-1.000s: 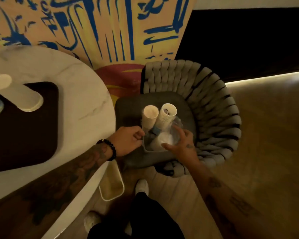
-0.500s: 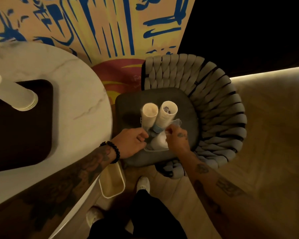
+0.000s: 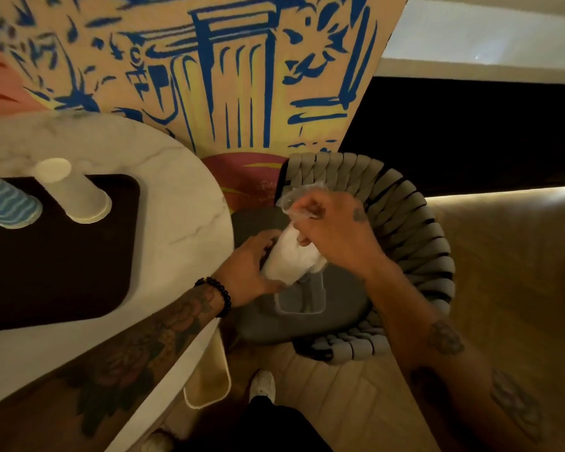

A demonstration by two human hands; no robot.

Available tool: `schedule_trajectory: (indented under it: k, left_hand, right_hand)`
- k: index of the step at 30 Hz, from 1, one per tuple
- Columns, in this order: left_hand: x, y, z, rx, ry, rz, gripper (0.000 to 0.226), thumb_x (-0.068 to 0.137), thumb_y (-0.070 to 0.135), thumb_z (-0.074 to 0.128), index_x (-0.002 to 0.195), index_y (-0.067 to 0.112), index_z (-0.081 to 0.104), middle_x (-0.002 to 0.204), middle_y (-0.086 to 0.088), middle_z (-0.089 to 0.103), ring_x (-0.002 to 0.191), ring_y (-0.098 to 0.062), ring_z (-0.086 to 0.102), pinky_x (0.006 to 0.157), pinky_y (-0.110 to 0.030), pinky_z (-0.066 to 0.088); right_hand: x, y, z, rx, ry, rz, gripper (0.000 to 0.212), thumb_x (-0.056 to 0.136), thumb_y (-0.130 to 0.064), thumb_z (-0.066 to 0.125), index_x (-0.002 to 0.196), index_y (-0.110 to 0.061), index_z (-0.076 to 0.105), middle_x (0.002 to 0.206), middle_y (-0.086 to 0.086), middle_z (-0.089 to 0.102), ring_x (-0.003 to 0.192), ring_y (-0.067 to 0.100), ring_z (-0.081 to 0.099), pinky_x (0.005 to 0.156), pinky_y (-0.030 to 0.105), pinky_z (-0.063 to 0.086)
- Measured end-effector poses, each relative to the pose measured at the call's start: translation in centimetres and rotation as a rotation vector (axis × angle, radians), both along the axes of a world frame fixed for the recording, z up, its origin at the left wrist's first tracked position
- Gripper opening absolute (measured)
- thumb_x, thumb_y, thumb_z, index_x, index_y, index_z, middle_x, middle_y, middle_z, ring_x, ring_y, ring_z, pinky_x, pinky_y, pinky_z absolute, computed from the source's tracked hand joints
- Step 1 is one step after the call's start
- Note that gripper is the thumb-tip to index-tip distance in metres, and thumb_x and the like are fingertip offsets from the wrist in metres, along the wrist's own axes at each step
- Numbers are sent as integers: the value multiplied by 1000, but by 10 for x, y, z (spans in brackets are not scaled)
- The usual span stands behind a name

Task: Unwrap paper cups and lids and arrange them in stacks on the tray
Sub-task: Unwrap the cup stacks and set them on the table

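Fingers (image 3: 260, 239) of the left hand (image 3: 248, 272) curl around a white wrapped roll (image 3: 289, 261), gripping it from its 9 o'clock side. The right hand (image 3: 336, 233) pinches the clear wrap (image 3: 292, 200) at the roll's 12 o'clock end. Its fingertips are hidden in the plastic.

The roll is held over a small clear bin (image 3: 302, 303) that sits on the chair (image 3: 408, 243) seat. The roll is blurry, so I cannot tell if it is cups or lids.

At 9 o'clock from the hands, the dark tray (image 3: 62, 272) lies on the table (image 3: 177, 197). A white cup stack (image 3: 75, 194) stands on the tray, upside down. A blue striped stack (image 3: 9, 205) stands just beside it, partly cut off by the picture's left edge.
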State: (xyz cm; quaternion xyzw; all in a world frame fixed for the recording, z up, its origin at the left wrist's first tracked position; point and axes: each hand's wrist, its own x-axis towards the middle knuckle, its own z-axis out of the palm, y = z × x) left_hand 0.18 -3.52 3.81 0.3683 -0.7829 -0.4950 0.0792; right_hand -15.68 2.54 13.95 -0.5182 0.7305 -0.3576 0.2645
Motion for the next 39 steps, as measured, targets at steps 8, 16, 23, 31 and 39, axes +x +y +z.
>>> schedule_trajectory:
  k: [8, 16, 23, 31, 39]
  left_hand:
    - [99, -10, 43, -127, 247, 288, 104, 60, 28, 95, 143, 29, 32, 141, 12, 43, 121, 4, 42, 102, -15, 39]
    - [246, 14, 40, -112, 290, 582, 88, 61, 27, 94, 126, 48, 39, 123, 18, 56, 115, -5, 56, 91, -25, 52]
    - [344, 41, 23, -148, 225, 847, 95, 62, 33, 93, 139, 31, 36, 127, 12, 53, 114, -10, 52, 93, -26, 48]
    - [404, 56, 9, -219, 184, 851, 69, 60, 50, 87, 120, 36, 54, 113, 21, 62, 105, 6, 61, 85, -8, 48]
    - [434, 50, -4, -227, 85, 896, 82, 66, 26, 90, 136, 20, 47, 124, 8, 45, 109, 1, 36, 96, -15, 34]
  right_hand:
    - [112, -24, 75, -133, -165, 259, 9, 93, -8, 68, 89, -16, 69, 71, 4, 70, 56, 13, 66, 56, 25, 55]
    - [241, -29, 79, -50, -327, 438, 35, 88, -16, 76, 120, -24, 64, 89, 3, 72, 70, 21, 71, 60, 34, 59]
    - [319, -21, 45, 6, -428, 357, 39, 93, -24, 70, 129, -26, 56, 94, -2, 72, 72, 14, 68, 59, 27, 55]
    - [396, -9, -49, 338, -185, 488, 92, 59, -58, 86, 138, -47, 41, 130, -20, 52, 112, 6, 58, 86, 35, 58]
    - [444, -28, -65, 259, -168, 495, 80, 76, -28, 85, 143, -25, 42, 130, -6, 55, 115, 11, 54, 75, 10, 43]
